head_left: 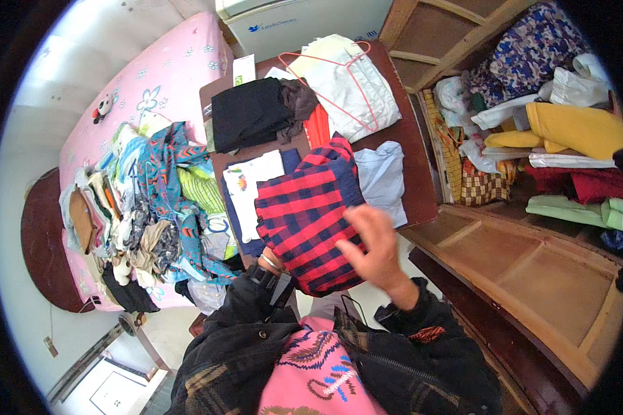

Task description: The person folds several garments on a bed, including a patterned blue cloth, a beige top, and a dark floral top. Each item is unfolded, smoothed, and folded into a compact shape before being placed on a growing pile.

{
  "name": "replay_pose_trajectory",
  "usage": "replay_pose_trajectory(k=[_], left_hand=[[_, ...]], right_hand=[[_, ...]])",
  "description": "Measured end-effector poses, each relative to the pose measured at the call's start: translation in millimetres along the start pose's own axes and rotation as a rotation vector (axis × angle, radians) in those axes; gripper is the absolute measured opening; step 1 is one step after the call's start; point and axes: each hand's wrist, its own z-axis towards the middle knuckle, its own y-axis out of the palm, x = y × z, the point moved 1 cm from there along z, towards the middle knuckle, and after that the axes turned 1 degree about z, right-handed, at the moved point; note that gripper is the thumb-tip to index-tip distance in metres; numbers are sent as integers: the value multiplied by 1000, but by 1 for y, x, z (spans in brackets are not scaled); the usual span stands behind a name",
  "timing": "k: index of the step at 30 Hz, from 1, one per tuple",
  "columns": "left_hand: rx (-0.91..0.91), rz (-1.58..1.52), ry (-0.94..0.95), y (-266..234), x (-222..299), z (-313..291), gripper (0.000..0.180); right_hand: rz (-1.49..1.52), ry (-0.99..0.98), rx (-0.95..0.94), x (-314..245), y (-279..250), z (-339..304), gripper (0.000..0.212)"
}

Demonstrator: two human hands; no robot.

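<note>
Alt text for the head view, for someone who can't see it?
A red-and-navy checked garment partly hides the person's left hand; their blurred right hand is spread at its right edge. The brown table holds folded clothes and a pink hanger; a bed heaped with garments is left, an open wooden cabinet right.

Red-and-navy checked shirt [308, 218] at the near edge of the brown table [417, 173]; left hand [268, 256], mostly hidden, at its lower left; right hand [375, 250], blurred, thumb and fingers apart, over its right side. Far right corner: pink hanger [349, 63] on white garment [385, 104]; far left: folded black garment [248, 114].
</note>
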Motion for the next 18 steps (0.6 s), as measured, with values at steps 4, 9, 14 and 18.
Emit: replay_pose_trajectory(k=[4,9,14,18], left_hand=[[3,-22,-10,-4,-13,24,49],[-15,-45,-22,-6,-24,56,47],[-78,-52,-30,18,-21,104,46],[510,377,-121,-1,-30,71,42]], right_hand=[[326,398,-134,42,-30,2,76],[672,522,-134,68,-54,-16,80],[667,490,-30,140,-38,-27,74],[570,812,6,222,5,-34,69]])
